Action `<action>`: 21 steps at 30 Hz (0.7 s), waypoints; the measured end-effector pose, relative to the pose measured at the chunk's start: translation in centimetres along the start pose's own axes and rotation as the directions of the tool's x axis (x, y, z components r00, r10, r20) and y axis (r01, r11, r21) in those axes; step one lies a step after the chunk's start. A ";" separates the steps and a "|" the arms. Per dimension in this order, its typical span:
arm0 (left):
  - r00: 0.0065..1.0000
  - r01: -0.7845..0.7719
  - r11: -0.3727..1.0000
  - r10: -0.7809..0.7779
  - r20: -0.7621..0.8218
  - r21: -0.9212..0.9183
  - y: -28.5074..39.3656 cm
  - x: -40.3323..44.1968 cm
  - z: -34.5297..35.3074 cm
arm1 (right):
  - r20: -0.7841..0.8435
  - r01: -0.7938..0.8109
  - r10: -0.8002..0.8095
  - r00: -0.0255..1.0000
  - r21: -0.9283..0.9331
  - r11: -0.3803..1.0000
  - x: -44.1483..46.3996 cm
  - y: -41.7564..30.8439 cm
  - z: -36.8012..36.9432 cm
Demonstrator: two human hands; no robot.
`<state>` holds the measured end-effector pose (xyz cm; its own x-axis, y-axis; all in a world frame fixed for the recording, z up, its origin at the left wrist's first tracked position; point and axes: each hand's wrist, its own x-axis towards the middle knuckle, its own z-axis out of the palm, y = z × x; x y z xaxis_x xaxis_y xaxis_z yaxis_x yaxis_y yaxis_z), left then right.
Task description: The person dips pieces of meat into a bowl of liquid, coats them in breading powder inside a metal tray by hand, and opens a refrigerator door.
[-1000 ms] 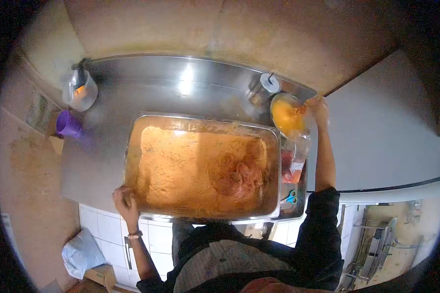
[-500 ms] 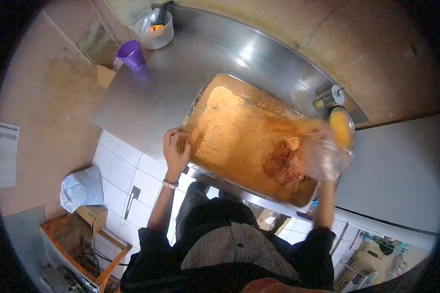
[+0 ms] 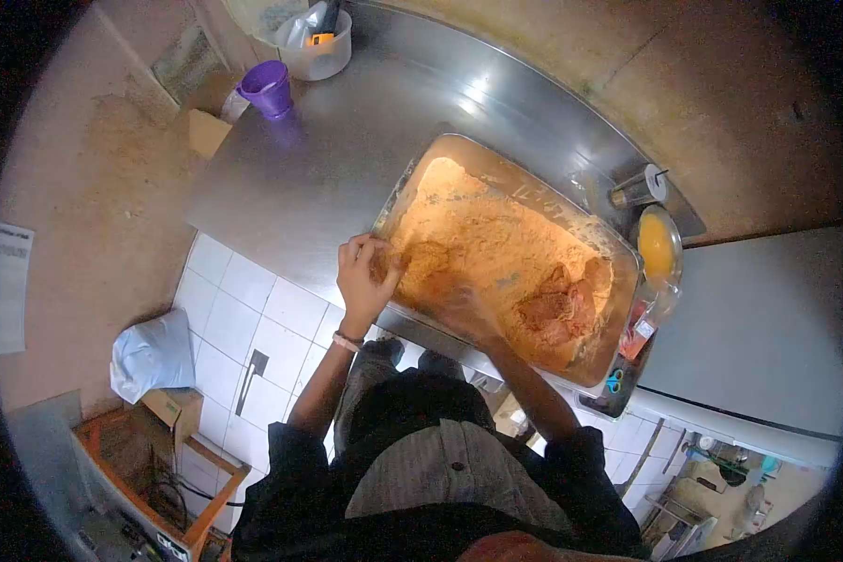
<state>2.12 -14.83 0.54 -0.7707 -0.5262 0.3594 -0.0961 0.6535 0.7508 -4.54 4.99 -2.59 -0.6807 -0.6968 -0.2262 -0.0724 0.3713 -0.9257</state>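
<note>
A deep metal tray [image 3: 520, 178] holds orange-tan breading crumbs [image 3: 482, 225]. Reddish pieces of raw meat [image 3: 557, 309] lie on the crumbs at the right side. My left hand [image 3: 365, 281] is at the tray's left edge, with its fingers curled over the rim. Inside the tray, near the front left, my right hand [image 3: 454, 304] is low in the crumbs and smeared by motion. It looks covered by a clear glove, and its fingers cannot be made out. A darker crumb-covered patch [image 3: 431, 258] lies just beyond it.
A bowl of yellow liquid [image 3: 660, 245] stands right of the tray, near a clear container with a white lid [image 3: 642, 185]. Teal-handled scissors [image 3: 614, 381] lie at the tray's front right corner. A purple cup [image 3: 267, 91] and a white tub [image 3: 318, 51] stand at the back left.
My right hand has swept from above the meat on the right to the tray's front left. My left hand stays at the rim. The view has shifted slightly.
</note>
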 end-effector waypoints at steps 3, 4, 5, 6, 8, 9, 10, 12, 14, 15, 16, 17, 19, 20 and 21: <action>1.000 -0.008 1.000 0.008 -0.019 0.001 0.0 0.1 0.1 | 0.097 0.043 -0.024 0.995 -0.199 0.979 2.3 -1.3 2.1; 1.000 -0.007 1.000 0.007 -0.025 -0.007 0.0 0.1 0.2 | 0.124 0.055 -0.023 0.992 -0.261 0.964 2.9 -1.8 2.6; 1.000 -0.014 1.000 0.014 -0.020 -0.021 -0.1 0.1 0.3 | 0.143 0.057 -0.012 0.990 -0.316 0.947 3.6 -2.0 2.9; 0.999 -0.018 1.000 0.017 -0.028 -0.024 -0.2 0.1 0.4 | 0.160 0.056 0.001 0.987 -0.353 0.934 4.2 -2.2 3.2; 1.000 -0.003 1.000 0.003 -0.030 -0.015 -0.1 0.0 0.2 | 0.179 0.008 0.053 0.982 -0.321 0.947 4.8 -2.8 3.0; 0.999 -0.005 1.000 0.004 -0.039 -0.012 -0.2 0.0 0.1 | 0.175 -0.049 0.088 0.981 -0.216 0.975 4.6 -3.3 2.4; 0.999 -0.013 1.000 0.012 -0.042 -0.008 -0.4 0.0 0.1 | 0.164 -0.106 0.122 0.979 -0.104 0.989 4.6 -3.8 1.6; 0.999 -0.021 1.000 0.020 -0.029 -0.022 -0.4 0.0 0.1 | 0.126 -0.232 0.218 0.968 0.113 0.966 4.8 -5.4 -0.1; 0.999 -0.011 0.999 0.010 -0.040 -0.036 -0.4 0.0 0.3 | 0.064 -0.334 0.328 0.942 0.120 0.935 6.3 -6.4 -1.6; 0.998 -0.018 0.999 0.016 -0.054 -0.049 -0.4 0.0 0.2 | 0.030 -0.366 0.368 0.929 -0.048 0.929 7.4 -5.8 -1.8; 0.998 -0.013 0.999 0.010 -0.055 -0.048 -0.4 -0.1 0.1 | -0.004 -0.398 0.406 0.914 -0.212 0.893 8.5 -5.4 -2.1; 0.999 -0.011 0.999 0.009 -0.050 -0.045 -0.3 0.0 0.1 | 0.147 -0.167 0.251 0.957 -0.430 0.887 9.7 -4.7 -2.0; 0.999 -0.005 0.999 0.003 -0.050 -0.039 -0.3 0.0 0.1 | 0.334 0.104 0.121 0.935 -0.584 0.805 10.1 0.3 -1.2; 0.999 -0.008 0.999 0.007 -0.043 -0.038 -0.5 0.0 0.1 | 0.267 0.081 -0.110 0.957 0.116 0.990 9.1 5.6 0.1; 0.999 -0.009 0.999 0.007 -0.039 -0.043 -0.6 0.0 0.1 | 0.168 0.072 -0.168 0.971 0.464 0.883 8.3 6.8 0.4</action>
<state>2.12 -15.12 0.05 -0.7463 -0.5423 0.3859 -0.0620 0.6339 0.7709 -10.38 1.51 -10.87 -0.5265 -0.8422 -0.1156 0.2252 -0.0070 -0.9743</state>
